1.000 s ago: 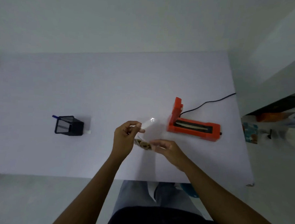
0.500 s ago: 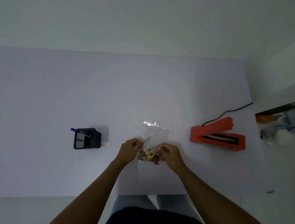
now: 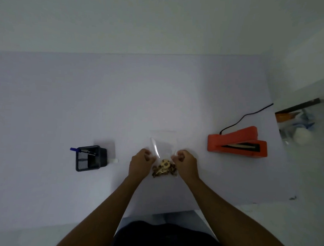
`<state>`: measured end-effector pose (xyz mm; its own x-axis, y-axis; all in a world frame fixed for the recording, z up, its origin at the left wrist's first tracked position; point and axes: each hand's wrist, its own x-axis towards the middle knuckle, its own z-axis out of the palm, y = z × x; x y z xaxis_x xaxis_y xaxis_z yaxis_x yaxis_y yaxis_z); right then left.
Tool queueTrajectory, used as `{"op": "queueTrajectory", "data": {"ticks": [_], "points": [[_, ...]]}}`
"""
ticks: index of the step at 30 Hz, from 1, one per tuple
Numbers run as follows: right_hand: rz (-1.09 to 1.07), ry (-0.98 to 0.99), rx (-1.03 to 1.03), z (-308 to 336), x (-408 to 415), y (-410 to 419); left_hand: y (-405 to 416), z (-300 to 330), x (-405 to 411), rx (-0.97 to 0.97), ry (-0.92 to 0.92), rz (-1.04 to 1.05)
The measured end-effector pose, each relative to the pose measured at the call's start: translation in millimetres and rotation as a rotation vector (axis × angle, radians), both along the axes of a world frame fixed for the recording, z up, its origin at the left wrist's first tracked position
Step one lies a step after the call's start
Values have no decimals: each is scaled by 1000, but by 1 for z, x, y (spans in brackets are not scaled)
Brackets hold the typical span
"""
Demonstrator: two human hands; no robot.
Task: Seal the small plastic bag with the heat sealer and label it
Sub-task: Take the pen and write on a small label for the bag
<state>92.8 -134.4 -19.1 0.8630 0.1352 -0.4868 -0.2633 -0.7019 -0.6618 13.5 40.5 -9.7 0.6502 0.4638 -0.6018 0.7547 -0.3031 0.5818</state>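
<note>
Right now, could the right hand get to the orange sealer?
Probably yes: bare table lies between the right hand and the sealer, though that hand pinches the bag.

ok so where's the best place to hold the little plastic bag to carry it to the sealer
By its two side edges, just above the brown contents, where the left hand and right hand pinch the plastic bag. That probably leaves the empty far end free for the heat sealer.
</note>
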Motion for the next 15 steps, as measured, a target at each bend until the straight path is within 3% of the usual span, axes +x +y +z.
{"op": "queueTrajectory", "data": {"ticks": [6, 15], "points": [[51, -148, 70, 15, 5, 15, 4, 27, -11, 101, 21, 55], [346, -172, 383, 83, -12, 121, 96, 104, -64, 399, -227, 426]]}}
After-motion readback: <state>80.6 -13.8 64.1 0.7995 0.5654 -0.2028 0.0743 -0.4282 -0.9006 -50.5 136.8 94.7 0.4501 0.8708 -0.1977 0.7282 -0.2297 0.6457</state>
